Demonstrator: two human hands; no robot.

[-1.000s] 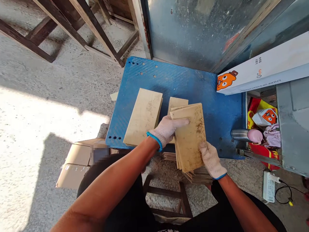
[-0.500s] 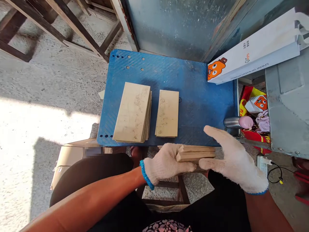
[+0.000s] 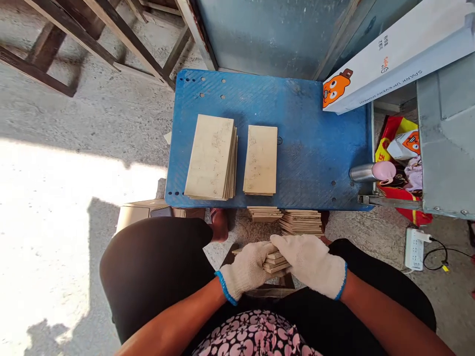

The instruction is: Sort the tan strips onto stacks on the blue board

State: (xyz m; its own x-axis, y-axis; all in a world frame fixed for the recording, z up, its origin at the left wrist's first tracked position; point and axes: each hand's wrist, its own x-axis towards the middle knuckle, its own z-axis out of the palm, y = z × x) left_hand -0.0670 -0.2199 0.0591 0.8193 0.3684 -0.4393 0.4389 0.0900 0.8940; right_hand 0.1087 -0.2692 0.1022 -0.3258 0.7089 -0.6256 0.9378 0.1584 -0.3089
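Observation:
Both my hands wear white knit gloves with blue cuffs. My left hand (image 3: 247, 271) and my right hand (image 3: 309, 262) close together around a small bundle of thin wooden boards (image 3: 275, 261), held low between my knees. On the blue plastic board (image 3: 304, 143) lie two stacks of the same pale boards: a taller stack (image 3: 211, 157) on the left and a thinner stack (image 3: 261, 159) beside it. More boards are piled on the floor (image 3: 301, 222) just under the blue board's near edge.
A white carton with an orange cartoon figure (image 3: 386, 59) leans at the back right. A steel flask with a pink cap (image 3: 372, 172), a grey metal box (image 3: 445, 143), colourful bags (image 3: 403, 148) and a power strip (image 3: 414, 249) sit at the right. Wooden frames (image 3: 111, 34) stand at the back left.
My hands carried the bundle of boards from above the blue board down towards my lap. The right hand, open half a second ago, now closes over the bundle.

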